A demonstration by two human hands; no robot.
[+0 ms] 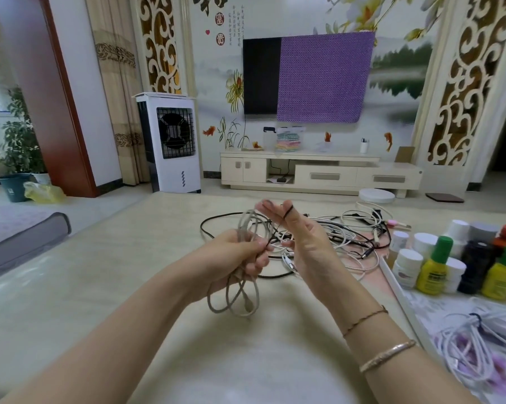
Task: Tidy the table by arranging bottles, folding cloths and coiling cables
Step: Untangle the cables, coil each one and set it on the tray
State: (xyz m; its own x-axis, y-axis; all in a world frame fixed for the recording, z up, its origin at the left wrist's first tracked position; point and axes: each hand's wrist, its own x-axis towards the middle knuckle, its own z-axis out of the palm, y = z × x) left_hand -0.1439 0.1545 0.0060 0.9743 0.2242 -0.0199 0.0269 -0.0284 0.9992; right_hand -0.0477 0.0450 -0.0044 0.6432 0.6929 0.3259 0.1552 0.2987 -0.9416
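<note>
White coiled cables [467, 342] lie on a floral tray [403, 301] at the near right. Left hand [234, 258]: fingers curled around a grey coiled cable [240, 287], loops hanging below the fist. Right hand [298, 237]: fingers straight, a thin black tie [287, 212] looped over one fingertip. Beyond, tangled cables [333, 237] rest on the table [129, 258]; bottles [450, 258] stand upright at right.

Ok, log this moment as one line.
left hand: grips grey coiled cable | right hand: fingers straight, thin black tie looped round fingertip | cable pile: uncoiled
</note>
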